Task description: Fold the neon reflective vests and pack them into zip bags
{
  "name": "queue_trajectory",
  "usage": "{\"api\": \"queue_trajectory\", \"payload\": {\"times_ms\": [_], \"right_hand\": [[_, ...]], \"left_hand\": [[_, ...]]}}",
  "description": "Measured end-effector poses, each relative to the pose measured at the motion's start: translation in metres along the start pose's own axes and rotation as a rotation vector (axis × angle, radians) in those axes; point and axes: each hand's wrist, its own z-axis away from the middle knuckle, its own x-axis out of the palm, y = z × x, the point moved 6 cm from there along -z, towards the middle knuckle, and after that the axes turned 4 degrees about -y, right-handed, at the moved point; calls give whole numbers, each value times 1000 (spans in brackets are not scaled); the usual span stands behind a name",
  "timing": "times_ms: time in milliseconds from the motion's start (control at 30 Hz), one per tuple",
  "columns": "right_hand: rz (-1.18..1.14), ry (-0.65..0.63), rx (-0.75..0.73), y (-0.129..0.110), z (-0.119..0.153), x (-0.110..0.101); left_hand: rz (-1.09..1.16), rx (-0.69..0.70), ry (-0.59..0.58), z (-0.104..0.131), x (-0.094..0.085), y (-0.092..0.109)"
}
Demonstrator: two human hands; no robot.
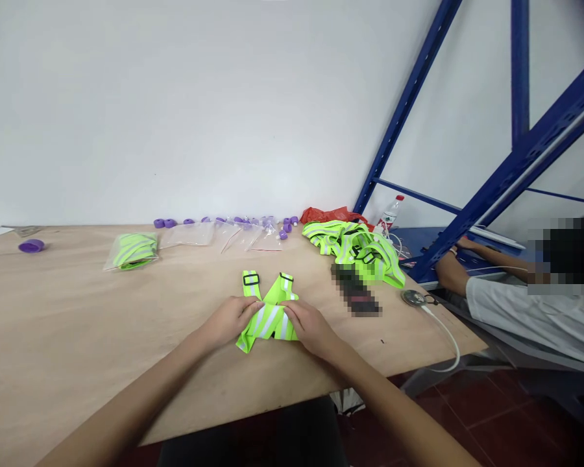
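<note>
Hands [232,318] pinch green straps [268,320] near table edge [243,412].

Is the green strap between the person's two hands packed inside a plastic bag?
No, the green strap is uncovered, and the left hand and the right hand grip its fabric directly.

In the middle of the frame, a strap [267,319] is between the left hand [232,319] and the right hand [312,327], over the table [53,337]. Up and to the left sits a packed bag [111,261]. Right of that lie more bags [187,235], with round things [189,221] behind them, near the wall [175,110]. Right of the middle, a heap of straps [340,239] lies before a bottle [390,214].
</note>
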Motion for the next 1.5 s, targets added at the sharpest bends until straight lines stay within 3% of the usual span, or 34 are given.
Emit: {"api": "queue_trajectory", "payload": {"times_ms": [200, 333, 433, 667, 867, 1000, 1133, 1233, 1367, 1500], "right_hand": [[136, 4, -19, 6, -12, 6], [327, 19, -51, -10, -4, 12], [429, 14, -78, -23, 3, 19], [307, -98, -95, -27, 9, 9], [215, -214, -118, -23, 20, -2], [181, -185, -113, -18, 26, -4], [118, -165, -146, -14, 26, -8], [44, -151, -118, -10, 19, -12], [-30, -148, -65, -3, 4, -16], [-87, -155, -83, 4, -13, -18]], "left_hand": [[48, 28, 90, -11, 2, -19], [20, 90, 206, -7, -4, -20], [-119, 204, 249, -5, -7, -17], [-271, 238, 141, -7, -9, -9], [-336, 174, -37, 17, -1, 16], [-381, 194, -14, 39, 5, 25], [-213, 102, -25, 47, 4, 19], [-115, 25, -5, 41, 1, 12], [-91, 56, 106, 24, 0, 8], [-98, 24, 123, 1, 0, -2]]}}
